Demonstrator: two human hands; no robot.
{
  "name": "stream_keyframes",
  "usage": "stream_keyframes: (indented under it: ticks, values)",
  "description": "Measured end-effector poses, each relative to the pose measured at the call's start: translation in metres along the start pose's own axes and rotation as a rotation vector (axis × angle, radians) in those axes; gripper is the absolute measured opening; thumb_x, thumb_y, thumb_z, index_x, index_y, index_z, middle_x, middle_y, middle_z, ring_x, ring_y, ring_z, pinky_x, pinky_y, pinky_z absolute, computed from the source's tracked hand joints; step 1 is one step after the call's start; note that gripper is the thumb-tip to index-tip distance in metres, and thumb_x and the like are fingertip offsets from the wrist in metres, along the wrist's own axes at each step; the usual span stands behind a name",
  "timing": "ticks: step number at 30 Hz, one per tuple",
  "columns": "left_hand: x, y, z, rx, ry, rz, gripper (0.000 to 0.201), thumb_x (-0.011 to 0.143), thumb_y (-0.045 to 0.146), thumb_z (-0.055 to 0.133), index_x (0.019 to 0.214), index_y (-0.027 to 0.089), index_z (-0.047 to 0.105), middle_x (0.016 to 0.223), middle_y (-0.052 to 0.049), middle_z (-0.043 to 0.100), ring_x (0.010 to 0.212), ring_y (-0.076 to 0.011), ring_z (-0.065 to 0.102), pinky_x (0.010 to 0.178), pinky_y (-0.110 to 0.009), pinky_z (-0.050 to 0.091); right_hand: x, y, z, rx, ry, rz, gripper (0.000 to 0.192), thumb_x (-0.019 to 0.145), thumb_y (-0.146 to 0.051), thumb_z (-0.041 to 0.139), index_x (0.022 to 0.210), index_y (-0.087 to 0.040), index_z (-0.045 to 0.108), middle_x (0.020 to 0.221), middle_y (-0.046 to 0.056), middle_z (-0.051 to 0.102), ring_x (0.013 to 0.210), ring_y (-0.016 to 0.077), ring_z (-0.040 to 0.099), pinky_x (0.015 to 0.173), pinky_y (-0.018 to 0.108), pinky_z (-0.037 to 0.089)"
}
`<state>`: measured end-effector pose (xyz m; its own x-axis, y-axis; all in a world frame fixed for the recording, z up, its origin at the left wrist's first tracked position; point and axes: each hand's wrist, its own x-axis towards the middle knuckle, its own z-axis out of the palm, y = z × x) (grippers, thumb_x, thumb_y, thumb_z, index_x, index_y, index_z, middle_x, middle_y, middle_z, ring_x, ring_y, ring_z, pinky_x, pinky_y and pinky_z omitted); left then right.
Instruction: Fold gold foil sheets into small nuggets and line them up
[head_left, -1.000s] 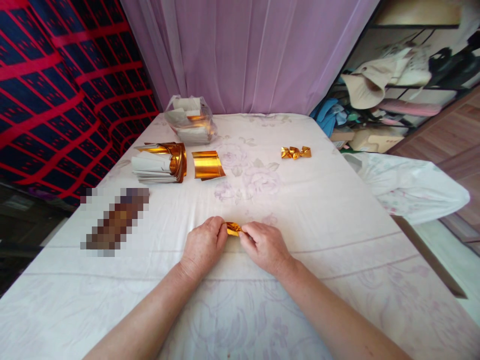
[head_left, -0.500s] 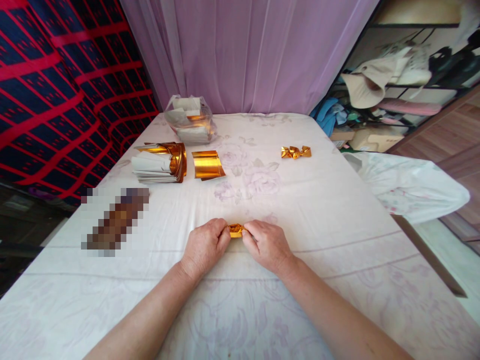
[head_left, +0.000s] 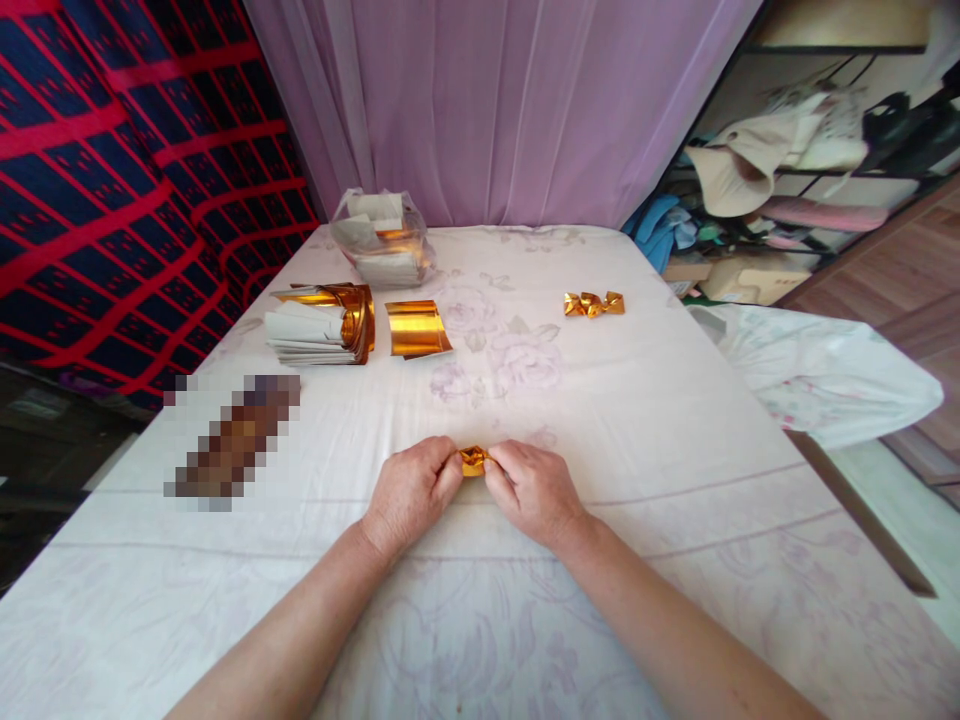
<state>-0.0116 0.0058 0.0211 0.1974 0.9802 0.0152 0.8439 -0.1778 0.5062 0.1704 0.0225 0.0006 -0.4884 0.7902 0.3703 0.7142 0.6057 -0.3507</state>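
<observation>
Between my two hands, low over the table's middle, is a crumpled piece of gold foil paper [head_left: 473, 462]. My left hand [head_left: 415, 492] is closed and pinches its left end. On the other end, my right hand [head_left: 536, 490] is closed too, thumb and fingers pressed together. Only the foil's bulging middle shows; both ends are hidden in my fingers. A twisted gold foil piece [head_left: 594, 304], shaped like a wrapped candy, lies farther off to the right. Left of centre rests a curved gold foil sheet [head_left: 418, 330], apart from both hands.
A curled stack of gold foil sheets [head_left: 319, 328] lies at the left, with a clear plastic bag [head_left: 382, 245] of more sheets behind it. A pixelated dark object [head_left: 236, 435] is near the left edge. Beyond the flowered tablecloth [head_left: 637, 400] hang purple curtains [head_left: 487, 110]; cluttered shelves [head_left: 810, 180] stand right.
The foil's middle has turned slightly and looks more bunched between my fingers. Both hands keep their grip in almost the same place.
</observation>
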Motion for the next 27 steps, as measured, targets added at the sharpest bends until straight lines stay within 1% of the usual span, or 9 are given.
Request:
stream_keyframes:
  ticks: [2, 4, 11, 14, 16, 19, 22, 24, 27]
  values:
    - [-0.0001, 0.0008, 0.0001, 0.026, 0.012, -0.029, 0.025, 0.092, 0.027, 0.039, 0.077, 0.021, 0.058, 0.073, 0.0, 0.063, 0.069, -0.015, 0.059, 0.061, -0.025, 0.037, -0.0004, 0.0, -0.0001, 0.001, 0.0, -0.023, 0.023, 0.089, -0.016, 0.042, 0.071, -0.02, 0.055, 0.065, 0.001, 0.062, 0.061, 0.0133, 0.056, 0.06, 0.026, 0.033]
    - [-0.001, 0.0016, 0.0, 0.069, 0.019, -0.045, 0.023, 0.093, 0.028, 0.04, 0.081, 0.022, 0.059, 0.077, -0.001, 0.065, 0.071, -0.0159, 0.06, 0.061, -0.026, 0.038, -0.0004, 0.0002, -0.001, -0.002, 0.006, -0.009, 0.023, 0.089, -0.017, 0.042, 0.071, -0.02, 0.055, 0.065, 0.001, 0.062, 0.061, 0.0134, 0.056, 0.06, 0.026, 0.033]
    - [-0.0039, 0.0035, 0.0008, 0.242, 0.012, -0.029, 0.019, 0.094, 0.029, 0.043, 0.083, 0.021, 0.057, 0.082, -0.003, 0.065, 0.074, -0.0178, 0.062, 0.058, -0.026, 0.037, 0.0009, -0.0001, -0.0055, -0.034, 0.013, 0.047, 0.023, 0.091, -0.022, 0.044, 0.071, -0.02, 0.056, 0.065, 0.001, 0.062, 0.06, 0.0128, 0.056, 0.058, 0.026, 0.031]
    - [-0.0039, 0.0036, 0.0017, 0.245, 0.015, -0.003, 0.019, 0.094, 0.029, 0.044, 0.083, 0.021, 0.057, 0.081, -0.002, 0.064, 0.075, -0.0179, 0.063, 0.058, -0.026, 0.036, 0.0009, -0.0012, -0.0051, -0.077, 0.001, 0.041, 0.026, 0.092, -0.021, 0.043, 0.068, -0.02, 0.054, 0.063, 0.001, 0.062, 0.058, 0.0123, 0.054, 0.057, 0.026, 0.03]
    - [-0.0041, 0.0037, 0.002, 0.235, 0.018, 0.006, 0.02, 0.095, 0.028, 0.042, 0.083, 0.021, 0.056, 0.08, -0.002, 0.064, 0.074, -0.0178, 0.063, 0.058, -0.026, 0.036, 0.0006, -0.002, -0.0047, -0.097, 0.008, 0.005, 0.028, 0.093, -0.02, 0.042, 0.067, -0.02, 0.055, 0.062, 0.001, 0.061, 0.057, 0.0124, 0.054, 0.057, 0.027, 0.03]
    - [-0.0052, 0.0045, 0.0018, 0.217, 0.019, 0.052, 0.022, 0.097, 0.028, 0.039, 0.084, 0.021, 0.057, 0.08, -0.001, 0.063, 0.072, -0.0172, 0.062, 0.058, -0.027, 0.037, 0.0, -0.0029, -0.0045, -0.106, 0.04, -0.055, 0.03, 0.094, -0.019, 0.04, 0.068, -0.019, 0.056, 0.062, 0.002, 0.06, 0.058, 0.0131, 0.054, 0.059, 0.028, 0.031]
    - [-0.0062, 0.0053, 0.0014, 0.211, 0.01, 0.113, 0.023, 0.097, 0.028, 0.039, 0.084, 0.021, 0.057, 0.08, -0.002, 0.063, 0.072, -0.0169, 0.062, 0.059, -0.027, 0.037, -0.0001, -0.0031, -0.005, -0.11, 0.079, -0.059, 0.032, 0.094, -0.019, 0.038, 0.067, -0.019, 0.056, 0.061, 0.002, 0.059, 0.057, 0.0131, 0.053, 0.059, 0.029, 0.031]
    - [-0.0062, 0.0049, 0.0009, 0.219, 0.026, 0.109, 0.023, 0.097, 0.027, 0.04, 0.084, 0.02, 0.057, 0.079, -0.002, 0.063, 0.072, -0.0168, 0.062, 0.059, -0.026, 0.038, 0.0003, -0.0032, -0.0055, -0.116, 0.094, -0.057, 0.033, 0.094, -0.019, 0.039, 0.066, -0.019, 0.055, 0.06, 0.001, 0.059, 0.056, 0.0128, 0.052, 0.058, 0.029, 0.03]
    - [-0.0054, 0.003, -0.0001, 0.252, 0.086, 0.069, 0.02, 0.096, 0.026, 0.041, 0.084, 0.02, 0.057, 0.079, -0.001, 0.063, 0.072, -0.0168, 0.062, 0.058, -0.026, 0.038, 0.0013, -0.0038, -0.0063, -0.143, 0.13, -0.066, 0.032, 0.092, -0.02, 0.041, 0.063, -0.02, 0.055, 0.058, 0.0, 0.058, 0.055, 0.0125, 0.051, 0.058, 0.029, 0.029]
